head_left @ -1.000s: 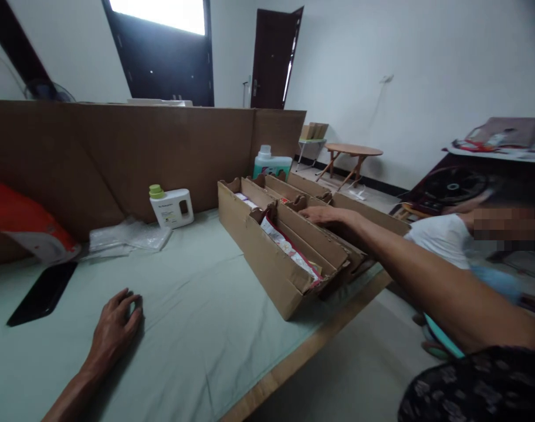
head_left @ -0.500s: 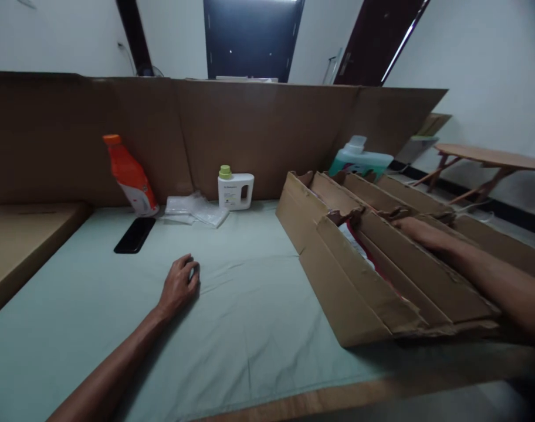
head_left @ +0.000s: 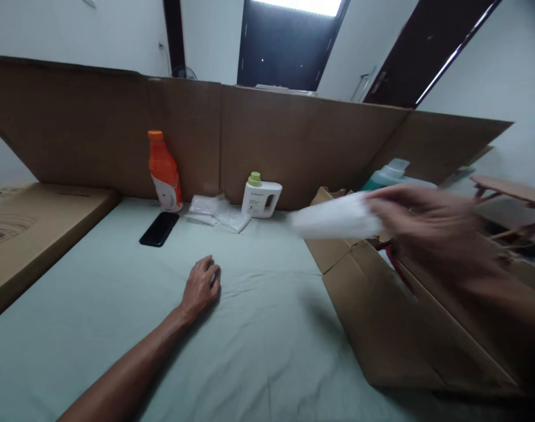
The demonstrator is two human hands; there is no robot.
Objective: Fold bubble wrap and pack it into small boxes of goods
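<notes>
My right hand (head_left: 426, 228) is raised over the cardboard divider box (head_left: 373, 316) and grips one end of a long white object (head_left: 338, 218). Motion smears the object, so its exact kind is unclear. It points left, above the box's near-left edge. My left hand (head_left: 202, 285) rests on the pale green cloth (head_left: 258, 316), fingers loosely bent and a little apart, with nothing visible in it. Beyond it are a black phone (head_left: 159, 229), clear plastic packets (head_left: 217, 212) and a white jug with a green cap (head_left: 261, 199). Something red and white shows inside the box, partly hidden.
An orange bottle (head_left: 164, 173) stands at the back left near an upright cardboard panel (head_left: 294, 140). A flat cardboard box (head_left: 51, 225) lies along the left side. Behind the divider box is a teal liquid jug (head_left: 388, 174). A wooden table (head_left: 514, 190) stands farther right.
My right hand has come up out of the divider box, bringing the white object leftward over it. My left hand stays on the cloth. The whole view has shifted and tilted.
</notes>
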